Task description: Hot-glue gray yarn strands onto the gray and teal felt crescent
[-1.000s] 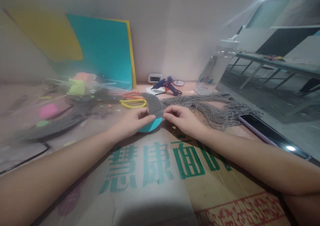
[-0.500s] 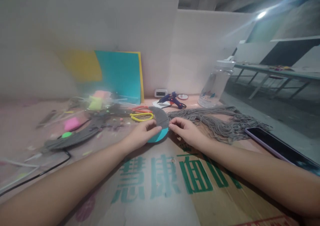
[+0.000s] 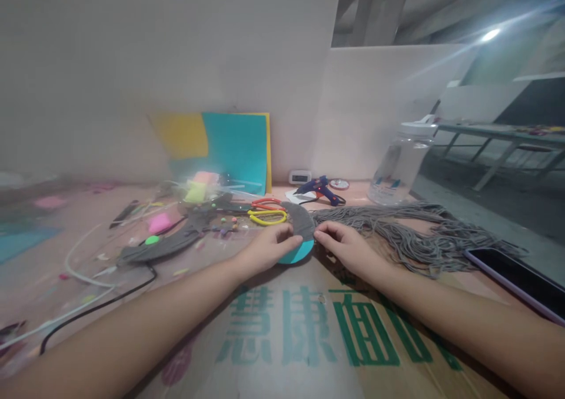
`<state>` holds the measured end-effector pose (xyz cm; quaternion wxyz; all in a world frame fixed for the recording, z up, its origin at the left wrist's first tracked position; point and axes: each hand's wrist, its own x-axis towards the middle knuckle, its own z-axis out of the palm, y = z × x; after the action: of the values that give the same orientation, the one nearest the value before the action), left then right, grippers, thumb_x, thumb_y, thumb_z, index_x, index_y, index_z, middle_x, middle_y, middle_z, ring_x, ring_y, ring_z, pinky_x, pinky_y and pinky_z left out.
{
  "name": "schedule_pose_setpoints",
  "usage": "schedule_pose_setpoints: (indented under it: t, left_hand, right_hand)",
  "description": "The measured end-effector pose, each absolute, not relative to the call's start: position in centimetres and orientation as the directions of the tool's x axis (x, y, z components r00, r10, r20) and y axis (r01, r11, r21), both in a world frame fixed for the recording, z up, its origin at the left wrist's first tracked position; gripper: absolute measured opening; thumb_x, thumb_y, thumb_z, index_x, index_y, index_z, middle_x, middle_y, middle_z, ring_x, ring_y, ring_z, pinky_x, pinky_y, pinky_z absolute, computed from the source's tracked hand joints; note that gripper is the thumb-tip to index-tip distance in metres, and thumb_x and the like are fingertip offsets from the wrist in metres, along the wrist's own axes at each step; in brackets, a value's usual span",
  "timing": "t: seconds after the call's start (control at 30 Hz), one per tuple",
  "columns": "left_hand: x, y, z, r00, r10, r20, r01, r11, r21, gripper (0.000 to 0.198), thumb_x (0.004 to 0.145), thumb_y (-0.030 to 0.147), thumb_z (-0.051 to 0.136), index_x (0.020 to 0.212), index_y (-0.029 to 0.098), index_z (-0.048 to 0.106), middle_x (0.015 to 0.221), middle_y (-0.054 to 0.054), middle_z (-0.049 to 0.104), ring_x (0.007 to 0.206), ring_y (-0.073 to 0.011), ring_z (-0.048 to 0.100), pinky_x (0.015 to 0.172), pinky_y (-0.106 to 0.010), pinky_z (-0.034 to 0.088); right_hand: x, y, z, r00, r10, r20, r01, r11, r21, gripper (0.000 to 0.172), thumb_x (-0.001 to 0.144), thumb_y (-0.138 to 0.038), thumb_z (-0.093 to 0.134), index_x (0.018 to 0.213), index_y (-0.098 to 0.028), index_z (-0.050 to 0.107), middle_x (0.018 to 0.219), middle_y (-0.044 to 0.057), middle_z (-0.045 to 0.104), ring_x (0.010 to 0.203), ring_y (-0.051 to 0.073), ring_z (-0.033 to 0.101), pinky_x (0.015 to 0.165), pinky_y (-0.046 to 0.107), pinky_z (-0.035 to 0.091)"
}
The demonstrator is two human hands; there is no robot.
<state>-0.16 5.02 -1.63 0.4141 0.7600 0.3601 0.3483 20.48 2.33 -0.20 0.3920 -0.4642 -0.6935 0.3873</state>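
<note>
My left hand point(image 3: 276, 246) is closed on the lower left part of a curved blue card piece point(image 3: 301, 253), thumb on top. Grey cord point(image 3: 301, 219) lies in close rows over the card's upper part, while the lower part shows bare blue. At the card's right edge, where grey meets blue, my right hand point(image 3: 342, 245) pinches thumb and forefinger together; what is between them is too small to see. A loose heap of grey cord point(image 3: 406, 234) spreads behind and right of my right hand.
Yellow- and red-handled scissors point(image 3: 268, 217) lie just behind the card. Farther back are a blue glue gun point(image 3: 321, 189), a small digital clock point(image 3: 300, 177) and a clear bottle point(image 3: 399, 166). A phone point(image 3: 516, 275) lies right; a grey-covered curved piece point(image 3: 163, 249) lies left.
The camera view has shifted, so everything appears farther right and lower. Both hands keep nearly the same hold at the curved card.
</note>
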Motion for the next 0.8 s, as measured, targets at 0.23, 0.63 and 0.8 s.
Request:
schedule_pose_setpoints:
  t: [0.23, 0.63, 0.8]
  left_hand:
    - [-0.02, 4.92, -1.57, 0.522, 0.823, 0.225, 0.224, -0.387, 0.895, 0.034, 0.088, 0.047, 0.056, 0.090, 0.014, 0.063, 0.084, -0.004, 0.062, 0.079, -0.0182, 0.055, 0.069, -0.028, 0.043]
    - [-0.09, 5.06, -1.68, 0.524, 0.818, 0.239, 0.230, -0.405, 0.885, 0.030, 0.088, 0.045, 0.055, 0.088, 0.015, 0.060, 0.084, -0.003, 0.059, 0.079, -0.0176, 0.054, 0.070, -0.028, 0.042]
    - [-0.07, 4.91, -1.45, 0.518, 0.821, 0.239, 0.217, -0.397, 0.892, 0.029, 0.087, 0.044, 0.057, 0.085, 0.015, 0.059, 0.081, -0.002, 0.059, 0.077, -0.0170, 0.054, 0.069, -0.028, 0.042]
  right_hand:
    - [20.70, 2.38, -0.38, -0.263, 0.947, 0.182, 0.354, 0.271, -0.895, 0.030, 0.088, -0.048, 0.054, 0.079, -0.019, 0.056, 0.058, -0.005, 0.048, 0.050, 0.011, 0.043, 0.047, 0.024, 0.034]
    - [20.73, 2.41, -0.40, -0.269, 0.940, 0.212, 0.374, 0.305, -0.876, 0.029, 0.089, -0.046, 0.054, 0.080, -0.019, 0.056, 0.061, -0.004, 0.048, 0.053, 0.011, 0.044, 0.049, 0.024, 0.035]
    - [20.65, 2.36, -0.42, -0.279, 0.940, 0.195, 0.348, 0.288, -0.892, 0.030, 0.089, -0.048, 0.053, 0.080, -0.020, 0.055, 0.057, -0.004, 0.049, 0.049, 0.011, 0.045, 0.047, 0.025, 0.035]
